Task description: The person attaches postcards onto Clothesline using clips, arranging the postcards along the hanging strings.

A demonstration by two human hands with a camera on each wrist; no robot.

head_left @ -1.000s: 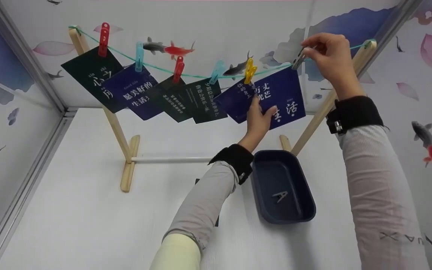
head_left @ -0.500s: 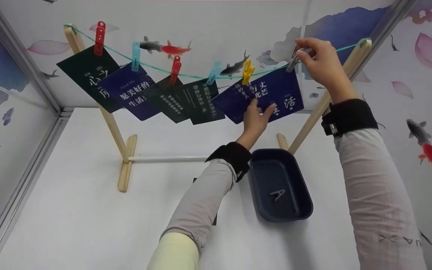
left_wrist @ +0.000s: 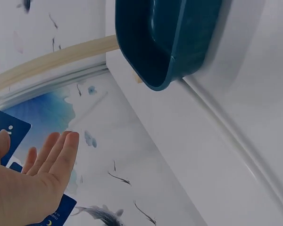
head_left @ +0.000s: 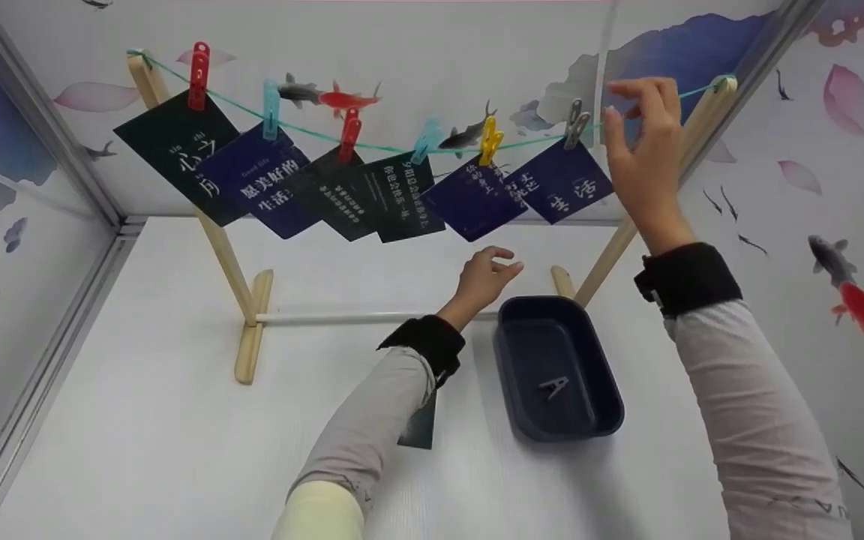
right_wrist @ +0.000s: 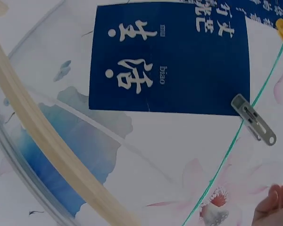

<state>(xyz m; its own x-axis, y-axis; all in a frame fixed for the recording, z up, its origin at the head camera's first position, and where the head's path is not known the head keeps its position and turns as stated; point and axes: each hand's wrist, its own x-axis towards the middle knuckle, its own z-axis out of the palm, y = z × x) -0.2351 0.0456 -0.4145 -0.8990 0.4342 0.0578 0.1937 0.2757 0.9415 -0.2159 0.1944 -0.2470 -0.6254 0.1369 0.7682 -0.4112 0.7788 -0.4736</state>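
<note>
A blue card (head_left: 563,187) with white writing hangs by one corner from the green line (head_left: 312,135), held by a grey clothespin (head_left: 576,129). Just right of that clothespin, my right hand (head_left: 648,154) is apart from it, fingers loosely bent around nothing. In the right wrist view the grey clothespin (right_wrist: 253,120) bites the card's corner at the line. My left hand (head_left: 484,279) hovers below the cards, its fingers loose and holding nothing. Farther left, several blue and dark green cards hang from red, light blue and yellow clothespins, some overlapping.
A dark blue bin (head_left: 619,412) stands on the white table (head_left: 177,450) with one grey clothespin (head_left: 554,387) inside. Wooden posts (head_left: 229,262) and a white crossbar (head_left: 342,319) form the rack. Partly under my left arm lies a dark green card (head_left: 421,425).
My right hand has let go of the grey clothespin and drawn off to the right. The left hand has released the blue card and dropped lower; the card now hangs corner-up.
</note>
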